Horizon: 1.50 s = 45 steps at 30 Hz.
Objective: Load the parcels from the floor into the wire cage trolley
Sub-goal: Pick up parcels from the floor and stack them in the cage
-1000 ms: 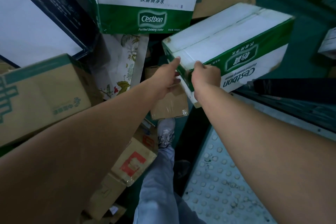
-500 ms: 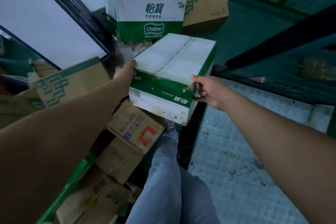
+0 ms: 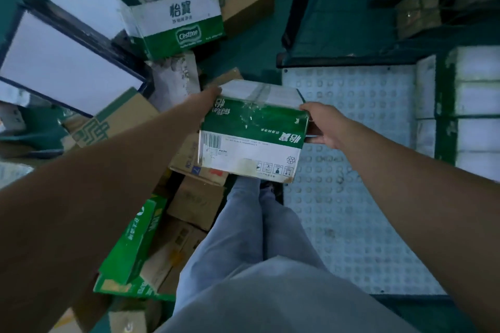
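I hold a green-and-white water carton (image 3: 251,138) lifted off the floor, in front of my legs. My left hand (image 3: 209,97) grips its upper left corner, and my right hand (image 3: 323,126) grips its right end with the fingers curled under the edge. The trolley's studded pale floor (image 3: 351,170) lies just to the right of the carton, framed by dark green bars (image 3: 303,8). Several white-and-green cartons (image 3: 470,111) are stacked at the trolley's right side.
More parcels lie in a heap on the floor to the left: another Cestbon carton (image 3: 176,24), brown boxes (image 3: 113,121), a large white flat box (image 3: 62,65), a green carton (image 3: 132,246) near my left leg. My jeans-clad legs (image 3: 251,246) stand between heap and trolley.
The carton has come up off the heap and swung toward me and to the right, its printed side now facing me. Both hands stayed on it; the view turned toward the trolley.
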### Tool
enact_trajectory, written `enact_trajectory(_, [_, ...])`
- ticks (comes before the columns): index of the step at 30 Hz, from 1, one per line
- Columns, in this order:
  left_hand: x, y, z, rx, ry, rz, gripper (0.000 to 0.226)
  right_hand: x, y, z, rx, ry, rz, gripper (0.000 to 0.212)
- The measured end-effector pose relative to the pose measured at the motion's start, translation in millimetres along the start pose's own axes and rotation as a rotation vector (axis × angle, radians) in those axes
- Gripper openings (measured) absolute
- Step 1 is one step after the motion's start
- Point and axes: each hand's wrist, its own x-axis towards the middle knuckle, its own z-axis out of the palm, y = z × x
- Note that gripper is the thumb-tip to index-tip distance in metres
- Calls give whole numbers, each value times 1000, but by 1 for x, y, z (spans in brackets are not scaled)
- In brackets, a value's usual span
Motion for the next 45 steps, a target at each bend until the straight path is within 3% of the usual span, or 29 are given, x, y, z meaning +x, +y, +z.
enact_trajectory(4, [-31,18,50,166,-70,85,35,-20,31,-45,125,125,21,26])
enact_trajectory(7, [-19,24,86,340,-109,181,54,-33,62,-80,220,194,42,25])
enact_trajectory(9, [71,12,105,406,-91,188,72,-40,84,-97,285,223,61,20])
enact_trajectory(11, [43,19,139,459,-105,161,86,-53,113,-120,381,256,81,14])
enact_trajectory(14, [-63,25,191,613,-240,192,39,-65,157,-140,492,301,120,21])
enact_trajectory(17, [-103,16,245,791,-319,266,31,-80,208,-158,606,364,175,30])
enact_trajectory(20, [-125,4,292,914,-400,265,31,-106,257,-171,727,380,253,26])
enact_trajectory(25, [-150,-21,353,1140,-543,293,82,-139,321,-177,944,390,367,26])
enact_trajectory(30, [-180,-42,393,1266,-634,314,47,-159,361,-176,1048,459,372,33])
enact_trajectory(37, [-207,-65,456,1415,-688,391,23,-158,399,-189,1411,577,358,22])
enact_trajectory(45, [-176,-88,533,1551,-716,443,44,-100,444,-214,1568,685,329,22])
